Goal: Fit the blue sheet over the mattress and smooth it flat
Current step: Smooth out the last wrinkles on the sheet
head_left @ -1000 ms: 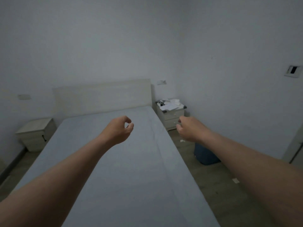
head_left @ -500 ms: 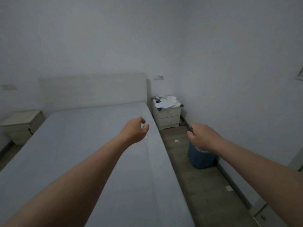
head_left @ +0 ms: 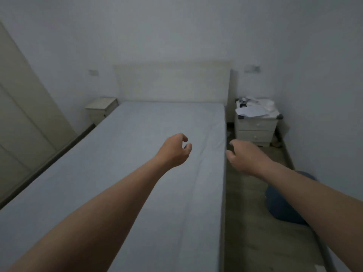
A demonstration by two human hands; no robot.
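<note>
The fingers (head_left: 185, 141) of the left hand (head_left: 173, 151) are loosely curled, thumb and forefinger near each other with a small gap between, and they hold nothing; the hand hangs above the bed without touching it. The right hand (head_left: 242, 157) hovers past the bed's right edge, over the floor (head_left: 253, 222), its fingers relaxed and slightly bent, also empty.

Below the left hand the blue sheet (head_left: 137, 163) lies spread over the mattress (head_left: 222, 193), covering it from the near end up to the headboard (head_left: 172, 81). It looks largely fitted: the surface is flat across the left and middle. What remains, as far as can be judged, is a long shallow crease running near to far along the right side, just right of the left hand and left of the right hand. Whether the corners are tucked under cannot be told.

So the sheet sits under and between both hands, close to them but not touched by either. Farther out stand a nightstand (head_left: 256, 126) with papers at the far right and a smaller one (head_left: 101, 108) at the far left. A blue bin (head_left: 282, 205) sits on the floor under the right forearm.
</note>
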